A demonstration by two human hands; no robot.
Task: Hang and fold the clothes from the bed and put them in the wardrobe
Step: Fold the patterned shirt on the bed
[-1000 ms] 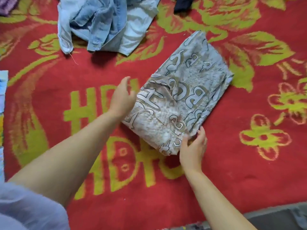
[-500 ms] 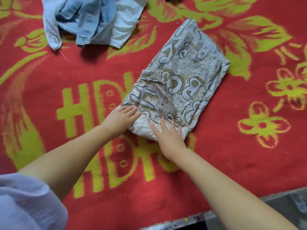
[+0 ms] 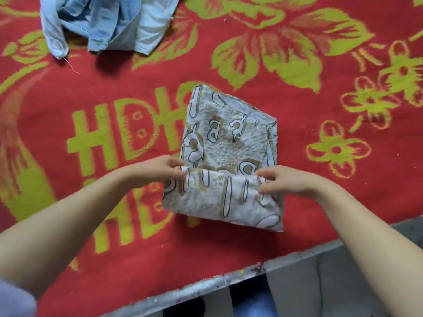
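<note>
Grey-white cloth with brown patches and big outlined letters — the printed garment (image 3: 229, 156) — lies on the bed, near its front edge and about in the middle of the view. It is already folded to a compact shape, and its near part is turned up and over toward the far part, so that a doubled flap lies across the lower half.

Both hands are clamped on this flap. The left hand (image 3: 158, 171) pinches the left end of the folded edge between thumb and curled fingers. The right hand (image 3: 286, 180) pinches the right end in the same way. The two hands are apart, one at each side of the garment, at about the same height, and both bare forearms reach in from the bottom corners of the view.

Under the garment is the red blanket (image 3: 229, 252) that covers the bed; it carries yellow-green flowers, leaves and large block letters. At the far left, well apart from the printed garment, lies a crumpled pile of light blue clothes (image 3: 107, 21) — denim-like and pale fabric together; I cannot tell how many pieces. Along the bottom right runs the grey bed edge (image 3: 240, 276), with paint-like specks on it, and below it a grey floor (image 3: 304, 291).
</note>
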